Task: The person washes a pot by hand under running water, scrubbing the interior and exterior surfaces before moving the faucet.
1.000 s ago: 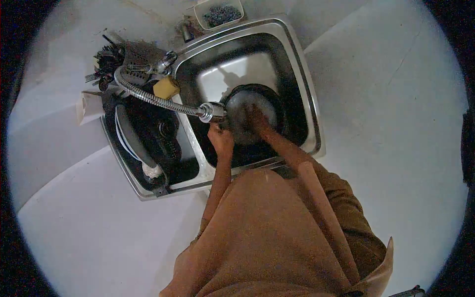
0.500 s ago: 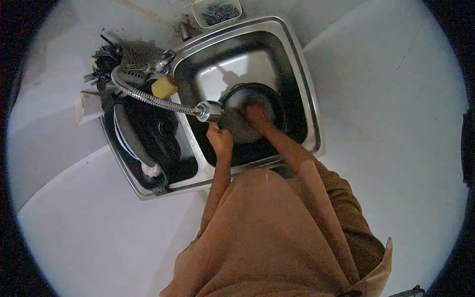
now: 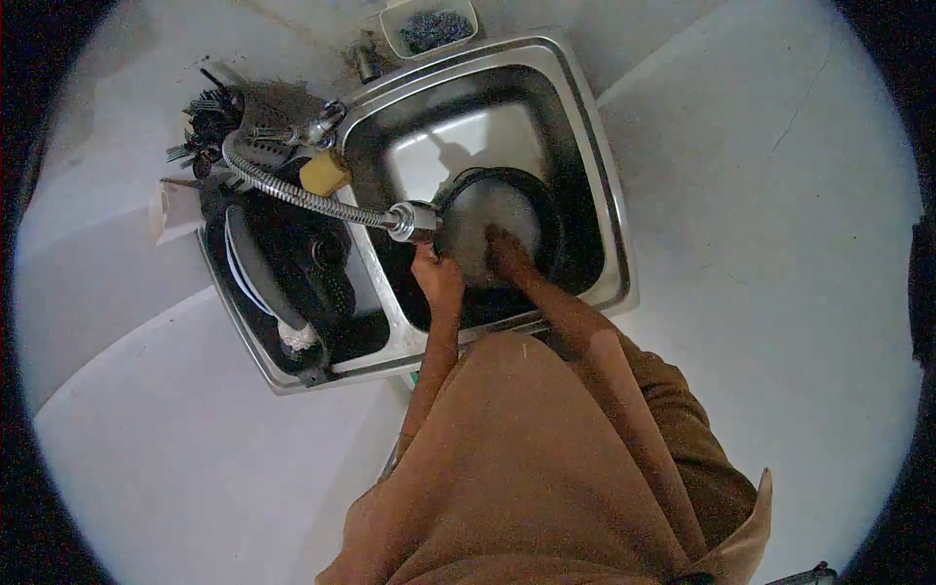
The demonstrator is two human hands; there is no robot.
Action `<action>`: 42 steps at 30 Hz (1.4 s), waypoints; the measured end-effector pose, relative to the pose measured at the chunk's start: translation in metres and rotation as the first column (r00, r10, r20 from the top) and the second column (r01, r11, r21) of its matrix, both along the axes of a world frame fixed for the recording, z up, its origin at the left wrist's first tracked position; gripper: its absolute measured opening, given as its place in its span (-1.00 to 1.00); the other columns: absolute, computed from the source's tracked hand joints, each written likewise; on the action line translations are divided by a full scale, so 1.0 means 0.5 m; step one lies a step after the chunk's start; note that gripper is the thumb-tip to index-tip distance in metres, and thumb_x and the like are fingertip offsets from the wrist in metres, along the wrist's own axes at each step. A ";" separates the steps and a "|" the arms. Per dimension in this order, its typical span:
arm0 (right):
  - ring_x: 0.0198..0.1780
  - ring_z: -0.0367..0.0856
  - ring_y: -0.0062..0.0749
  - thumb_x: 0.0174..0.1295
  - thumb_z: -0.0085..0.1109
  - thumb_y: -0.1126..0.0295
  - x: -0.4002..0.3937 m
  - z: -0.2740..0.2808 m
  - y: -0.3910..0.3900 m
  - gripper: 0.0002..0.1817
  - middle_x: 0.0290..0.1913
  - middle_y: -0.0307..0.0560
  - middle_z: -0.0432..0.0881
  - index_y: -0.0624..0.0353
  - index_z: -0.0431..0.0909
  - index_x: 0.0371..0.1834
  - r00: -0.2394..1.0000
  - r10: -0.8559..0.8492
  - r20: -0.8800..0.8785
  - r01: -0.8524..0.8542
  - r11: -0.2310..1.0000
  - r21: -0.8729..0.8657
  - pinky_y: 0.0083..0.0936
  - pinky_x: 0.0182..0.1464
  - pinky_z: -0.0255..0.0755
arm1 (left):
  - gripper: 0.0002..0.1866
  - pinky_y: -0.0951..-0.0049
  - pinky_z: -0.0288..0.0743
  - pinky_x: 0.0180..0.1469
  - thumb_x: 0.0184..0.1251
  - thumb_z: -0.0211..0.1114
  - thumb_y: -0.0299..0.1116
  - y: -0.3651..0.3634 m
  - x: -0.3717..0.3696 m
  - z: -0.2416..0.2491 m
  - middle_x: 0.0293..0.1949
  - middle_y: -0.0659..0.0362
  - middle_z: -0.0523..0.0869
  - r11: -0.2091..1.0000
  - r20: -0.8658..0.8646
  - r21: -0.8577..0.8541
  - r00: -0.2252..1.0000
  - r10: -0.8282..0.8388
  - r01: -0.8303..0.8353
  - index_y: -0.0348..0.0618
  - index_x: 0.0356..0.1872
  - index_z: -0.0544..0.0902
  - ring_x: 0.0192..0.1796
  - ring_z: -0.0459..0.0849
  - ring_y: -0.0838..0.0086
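Note:
A dark round pan (image 3: 552,219) with a greyish, wet-looking inside sits in the large sink basin. My left hand (image 3: 441,281) is closed at the pan's left edge, just below the faucet head (image 3: 414,222); its fingertips are partly hidden. Inside the pan is my right hand (image 3: 507,256), fingers lowered against the inner surface, and I see nothing held in it. The faucet's flexible metal hose (image 3: 302,198) arches in from the left, its head over the pan's left rim.
The steel sink (image 3: 612,210) has a smaller left basin with a dark rack, plates (image 3: 244,263) and a white crumpled item (image 3: 297,336). A yellow sponge (image 3: 325,174) rests by the divider. Cutlery (image 3: 210,127) stands behind; a white tub (image 3: 392,21) holds a scrubber.
My right hand has moved slightly left and down within the pan and looks less blurred. My left hand stays at the pan's edge.

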State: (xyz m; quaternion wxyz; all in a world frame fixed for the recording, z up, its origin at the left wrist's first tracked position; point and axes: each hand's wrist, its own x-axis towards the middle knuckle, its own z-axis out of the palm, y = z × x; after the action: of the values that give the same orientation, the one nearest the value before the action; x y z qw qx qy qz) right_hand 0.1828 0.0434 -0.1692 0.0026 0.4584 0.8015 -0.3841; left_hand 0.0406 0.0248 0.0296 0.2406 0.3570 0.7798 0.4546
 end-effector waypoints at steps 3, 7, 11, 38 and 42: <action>-0.11 0.55 0.12 0.12 0.03 0.38 0.005 -0.091 0.014 -0.58 -0.07 0.28 0.54 0.22 0.44 0.09 0.994 0.090 0.065 -0.092 0.995 0.033 -0.04 -0.04 0.43 | -0.60 0.27 0.45 -0.13 -0.15 0.00 -0.63 -0.004 -0.010 -0.021 -0.31 -0.17 0.62 0.999 -0.040 0.002 0.998 -0.039 0.039 -0.39 -0.16 0.53 -0.29 0.58 -0.01; -0.01 0.52 0.07 0.10 0.09 0.29 -0.053 0.102 0.127 -0.64 -0.05 0.23 0.53 0.23 0.52 -0.06 0.945 0.088 0.314 -0.060 0.993 -0.099 -0.08 0.01 0.44 | -0.64 0.27 0.45 -0.14 -0.11 0.02 -0.62 -0.001 0.003 0.007 -0.33 -0.17 0.63 0.999 -0.084 0.047 0.996 0.026 -0.022 -0.39 -0.18 0.53 -0.31 0.57 0.00; 0.13 0.44 0.07 0.05 0.20 0.20 -0.005 -0.010 0.104 -0.42 0.12 0.24 0.43 0.21 0.39 0.16 0.976 0.220 0.001 -0.171 0.757 0.631 -0.11 0.08 0.42 | -0.65 0.33 0.45 -0.21 -0.09 0.02 -0.65 -0.008 -0.008 -0.002 -0.35 -0.14 0.63 0.995 0.001 -0.094 1.000 0.024 -0.024 -0.38 -0.18 0.53 -0.38 0.54 0.12; 0.19 0.38 0.16 0.02 0.25 0.25 -0.028 0.114 0.063 -0.16 0.11 0.38 0.43 0.31 0.08 0.36 0.936 0.126 0.329 0.007 0.927 -0.374 -0.07 0.24 0.24 | -0.55 0.31 0.44 -0.10 -0.07 0.06 -0.29 -0.001 -0.007 -0.010 -0.28 0.02 0.66 0.999 0.007 -0.033 0.999 0.036 -0.036 -0.38 -0.15 0.58 -0.25 0.58 0.24; 0.00 0.53 0.13 0.04 0.20 0.31 0.022 -0.057 0.007 -0.25 -0.07 0.33 0.55 0.36 0.16 0.31 0.982 0.172 0.078 -0.181 0.975 0.125 -0.09 0.07 0.40 | -0.62 0.21 0.44 -0.09 -0.14 -0.05 -0.64 -0.011 -0.018 -0.033 -0.32 -0.17 0.62 0.996 -0.043 0.071 0.998 -0.050 0.053 -0.40 -0.19 0.52 -0.23 0.57 -0.10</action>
State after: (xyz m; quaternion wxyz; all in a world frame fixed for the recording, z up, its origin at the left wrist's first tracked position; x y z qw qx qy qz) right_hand 0.1941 0.0469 -0.1976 0.0333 0.3972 0.8621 -0.3129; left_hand 0.0315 0.0191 0.0131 0.2230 0.3946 0.7581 0.4688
